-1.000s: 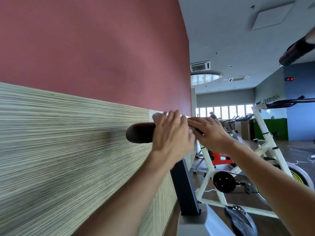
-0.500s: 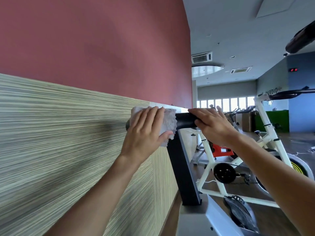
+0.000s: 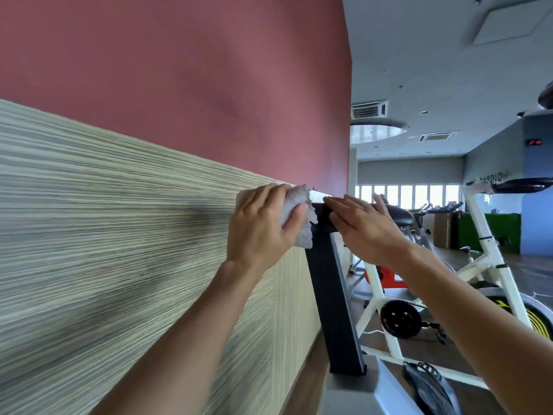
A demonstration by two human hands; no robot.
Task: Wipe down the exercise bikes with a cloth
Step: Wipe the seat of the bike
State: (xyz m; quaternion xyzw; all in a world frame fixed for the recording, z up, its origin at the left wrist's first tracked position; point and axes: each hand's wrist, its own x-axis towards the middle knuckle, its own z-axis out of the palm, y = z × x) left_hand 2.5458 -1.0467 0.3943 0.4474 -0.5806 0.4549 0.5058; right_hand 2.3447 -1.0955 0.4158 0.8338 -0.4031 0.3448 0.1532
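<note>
Wiping the black padded handlebar [image 3: 321,215]: left hand [image 3: 263,227] grips the crumpled white cloth [image 3: 294,205] around its end, right hand [image 3: 363,227] rests flat beside; next, probably slide the cloth along.

Both forearms bare, no sleeves, watch or rings.

I see the black padded handlebar [image 3: 321,216] on top of the black upright post [image 3: 332,301]. Left of that post lies my left hand [image 3: 263,226] holding the white crumpled cloth [image 3: 294,205]; my right hand [image 3: 368,229] and the white-framed exercise bike [image 3: 490,265] lie right of it.
</note>
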